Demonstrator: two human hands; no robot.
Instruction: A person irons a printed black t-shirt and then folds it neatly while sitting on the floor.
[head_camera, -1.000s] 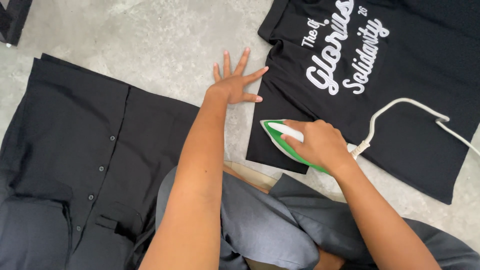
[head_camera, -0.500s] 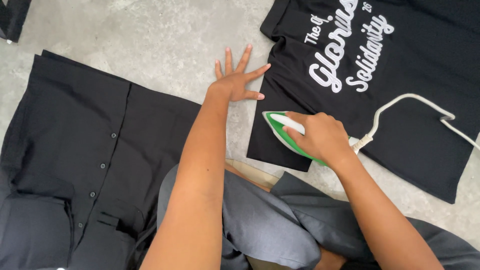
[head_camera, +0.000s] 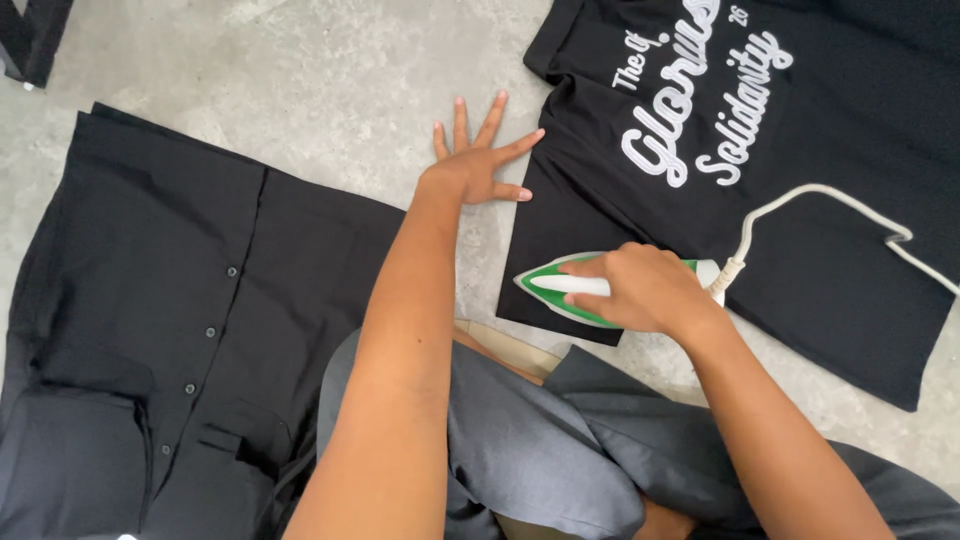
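Right hand (head_camera: 650, 290) wrapped around green-white iron (head_camera: 560, 290) on black T-shirt (head_camera: 800, 230) hem; left hand (head_camera: 478, 165) splayed flat, empty, on concrete floor (head_camera: 330, 90) (fingertips touching sleeve edge). Best glide slowly, cord (head_camera: 800, 200) clear.

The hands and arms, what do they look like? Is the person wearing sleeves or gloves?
Both arms are bare all the way up, with no sleeves in view. The left hand and the right hand have no gloves, rings, watch or bracelets. The fingernails on the left hand look short and plain.
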